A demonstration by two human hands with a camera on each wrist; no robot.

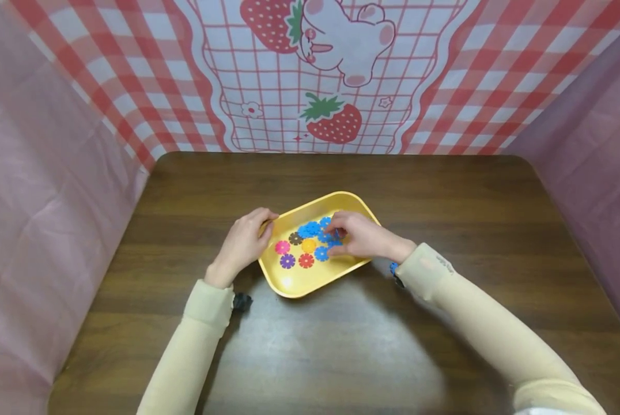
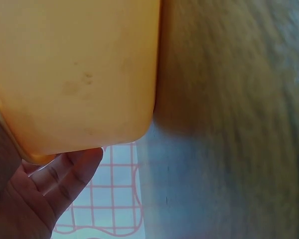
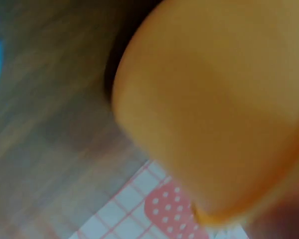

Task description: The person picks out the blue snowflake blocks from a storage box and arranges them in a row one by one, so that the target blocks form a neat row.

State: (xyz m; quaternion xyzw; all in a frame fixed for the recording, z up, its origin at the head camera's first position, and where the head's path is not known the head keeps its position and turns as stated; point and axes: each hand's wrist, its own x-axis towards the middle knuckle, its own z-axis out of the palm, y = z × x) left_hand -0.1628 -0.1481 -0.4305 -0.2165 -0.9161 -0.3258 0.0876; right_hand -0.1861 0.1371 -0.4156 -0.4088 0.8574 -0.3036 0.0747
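Observation:
A yellow plastic tray (image 1: 310, 288) sits at a slant on the table, holding flower-shaped discs. My left hand (image 1: 244, 242) grips its left end, and in the left wrist view those fingers (image 2: 72, 174) curve under the rim. Over the right part of the tray, my right hand (image 1: 364, 235) reaches down to a cluster of blue discs (image 1: 310, 229), thumb and fingers apart. Near the cluster lie a yellow disc (image 1: 309, 245), a red disc (image 1: 306, 260), a purple disc (image 1: 287, 261), a pink disc (image 1: 282, 247) and a brown disc (image 1: 295, 238). The tray's wall hides my right fingers in the right wrist view.
The dark wooden table (image 1: 331, 357) reaches back to a cloth (image 1: 336, 69) printed with strawberries and checks. Just outside the tray, by my right cuff, is a blue disc (image 1: 393, 268). Pink curtains (image 1: 45, 190) hang at both sides.

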